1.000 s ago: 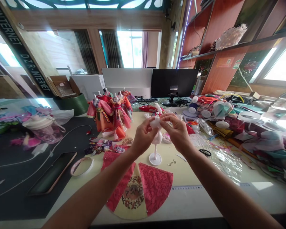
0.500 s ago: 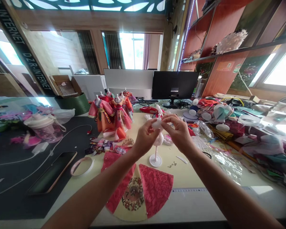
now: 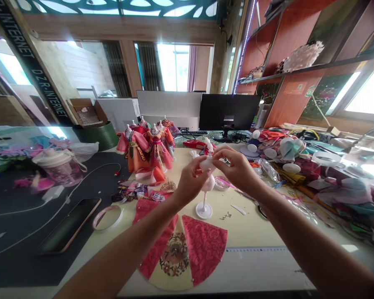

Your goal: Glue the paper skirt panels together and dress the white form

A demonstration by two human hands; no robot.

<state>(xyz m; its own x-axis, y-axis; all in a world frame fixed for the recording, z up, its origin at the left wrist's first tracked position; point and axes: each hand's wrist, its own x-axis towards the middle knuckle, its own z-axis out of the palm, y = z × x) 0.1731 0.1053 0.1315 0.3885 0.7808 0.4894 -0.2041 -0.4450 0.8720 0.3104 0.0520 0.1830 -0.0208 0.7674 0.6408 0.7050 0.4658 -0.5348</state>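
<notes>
A small white doll-sized mannequin (image 3: 208,184) stands upright on a thin post with a round base (image 3: 203,210). My left hand (image 3: 191,180) is closed around its upper left side, thumb and fingers at the chest and shoulder. Fingers pinched, my right hand (image 3: 235,167) is at the mannequin's right shoulder and neck; whatever is between the fingertips is too small to make out. In front of the base lies a fan-shaped piece of red patterned fabric (image 3: 205,245) with a cream, flower-printed middle panel.
Several dressed mannequins (image 3: 156,145) stand at the back left. Fabric scraps (image 3: 131,190), a tape roll (image 3: 107,218) and a phone (image 3: 70,226) lie on the left. A ruler (image 3: 255,249) crosses the front. Piled fabrics (image 3: 299,153) fill the right side.
My right hand has shifted slightly to the right at the mannequin's neck, and its forearm has swung a little outward. My left hand stays on the mannequin.
</notes>
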